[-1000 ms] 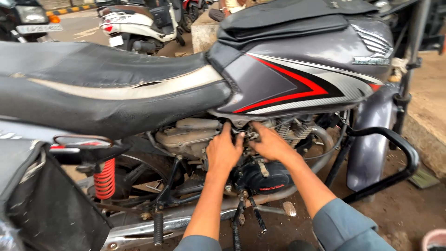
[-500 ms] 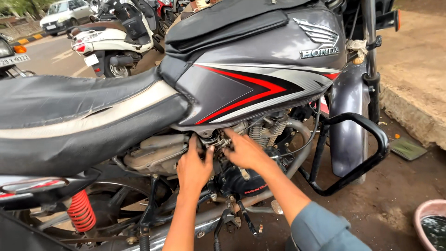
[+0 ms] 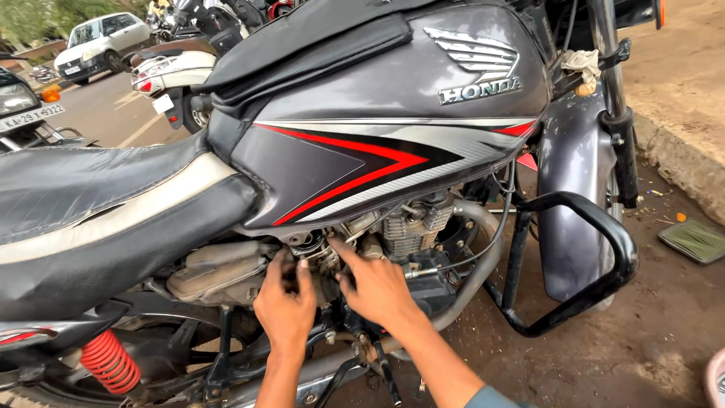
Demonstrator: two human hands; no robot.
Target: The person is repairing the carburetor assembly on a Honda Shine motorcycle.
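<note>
The fingers of the left hand (image 3: 285,302) and right hand (image 3: 375,285) press loosely curled on the carburettor (image 3: 321,253); whether either actually grips it I cannot tell. That part sits under the grey fuel tank (image 3: 393,113), between the air-filter box (image 3: 215,272) and finned engine cylinder (image 3: 411,227). A black crash guard (image 3: 604,249) curves to the right.

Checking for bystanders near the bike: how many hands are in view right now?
2. The left hand reaches under the grey fuel tank at the carburettor area; the right hand is beside it, fingers on the same spot. No other person's hands show.
</note>
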